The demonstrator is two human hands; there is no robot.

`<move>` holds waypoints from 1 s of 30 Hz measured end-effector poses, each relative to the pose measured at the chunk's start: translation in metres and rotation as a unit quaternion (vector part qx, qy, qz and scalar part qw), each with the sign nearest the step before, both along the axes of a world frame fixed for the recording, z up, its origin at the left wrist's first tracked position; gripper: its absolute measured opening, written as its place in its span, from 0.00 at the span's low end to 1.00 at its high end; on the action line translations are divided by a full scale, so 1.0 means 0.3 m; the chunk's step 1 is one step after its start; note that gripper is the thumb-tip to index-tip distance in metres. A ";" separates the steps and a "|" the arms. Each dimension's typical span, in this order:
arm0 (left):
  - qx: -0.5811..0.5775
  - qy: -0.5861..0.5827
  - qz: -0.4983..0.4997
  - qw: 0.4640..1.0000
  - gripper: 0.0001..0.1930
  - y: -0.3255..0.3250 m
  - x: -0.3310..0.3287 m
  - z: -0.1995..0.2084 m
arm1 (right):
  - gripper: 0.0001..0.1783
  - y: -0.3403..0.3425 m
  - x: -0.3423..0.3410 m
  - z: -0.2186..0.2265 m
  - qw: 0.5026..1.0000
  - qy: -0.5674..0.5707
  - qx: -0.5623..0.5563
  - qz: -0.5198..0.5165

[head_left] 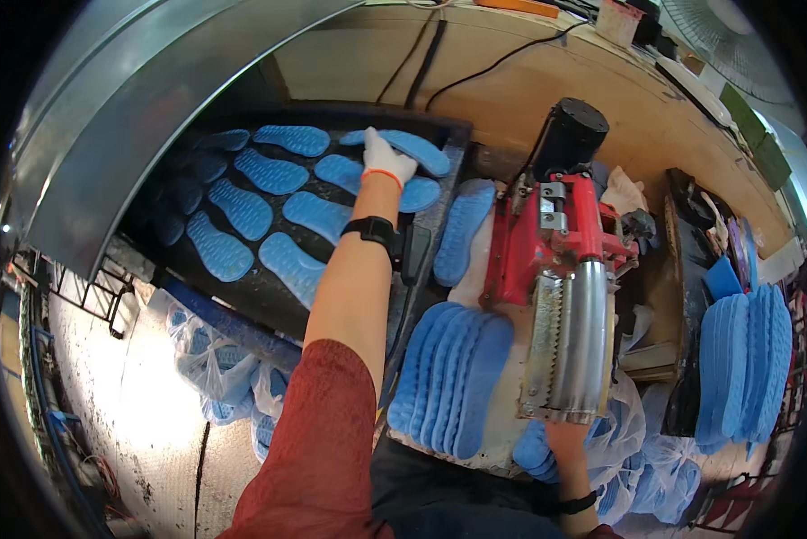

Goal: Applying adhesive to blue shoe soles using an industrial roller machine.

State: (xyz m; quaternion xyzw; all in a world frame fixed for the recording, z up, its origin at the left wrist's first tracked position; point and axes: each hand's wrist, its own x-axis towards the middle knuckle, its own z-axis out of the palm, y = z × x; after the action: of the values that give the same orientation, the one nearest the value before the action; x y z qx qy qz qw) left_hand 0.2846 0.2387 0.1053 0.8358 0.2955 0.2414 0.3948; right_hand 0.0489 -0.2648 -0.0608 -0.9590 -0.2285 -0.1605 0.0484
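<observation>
A curved metal hood [107, 99] arches over a dark belt [269, 287] carrying rows of blue soles [242, 208] laid flat, well spread. To the right, on the wooden counter [511, 99], stands a red machine [547, 238] with a black motor on top and a steel roller [581, 337] at its front. A fanned stack [453, 377] of soles lies just left of the roller; a second stack [749, 359] stands farther right. Clear bags [215, 364] with more soles hang below the belt. The left hand [385, 160], white-gloved, rests flat with fingers extended on a sole [417, 148] at the belt's far edge. The right hand [565, 438] is below the roller, mostly hidden; its grip cannot be determined.
</observation>
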 end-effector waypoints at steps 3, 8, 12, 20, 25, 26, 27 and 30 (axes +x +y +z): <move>0.019 0.089 -0.030 0.995 0.41 0.076 0.091 -0.043 | 0.32 -0.032 -0.001 -0.045 0.999 -0.025 -0.030 0.024; -0.369 -0.145 -0.038 0.917 0.37 -0.018 0.014 0.121 | 0.29 -0.016 -0.003 -0.032 0.999 -0.006 0.031 0.013; -0.395 -0.237 -0.222 0.859 0.26 -0.307 -0.263 0.123 | 0.25 0.047 0.013 0.089 0.997 -0.001 0.077 -0.010; 0.232 0.105 -0.120 0.959 0.48 -0.699 -0.782 -0.286 | 0.37 -0.005 -0.019 0.203 0.954 -0.013 0.288 -0.085; 0.108 0.223 -0.138 0.959 0.54 -0.643 -0.777 -0.356 | 0.56 -0.113 -0.033 0.129 0.880 0.130 0.345 -0.299; 0.113 0.227 -0.135 0.958 0.54 -0.640 -0.772 -0.341 | 0.56 -0.116 -0.028 0.119 0.882 0.126 0.349 -0.289; 0.092 0.242 -0.135 0.956 0.54 -0.647 -0.770 -0.319 | 0.56 -0.112 -0.025 0.115 0.867 0.146 0.389 -0.276; 0.110 0.240 -0.119 0.957 0.53 -0.706 -0.789 -0.231 | 0.57 -0.064 -0.036 0.138 0.871 0.136 0.389 -0.268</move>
State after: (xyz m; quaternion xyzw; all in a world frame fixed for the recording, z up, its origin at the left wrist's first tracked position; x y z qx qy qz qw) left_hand 0.0477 0.0268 0.0361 0.9366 0.2514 0.0164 0.2434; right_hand 0.0382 -0.2839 -0.0193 -0.8994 0.1270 -0.1112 0.4033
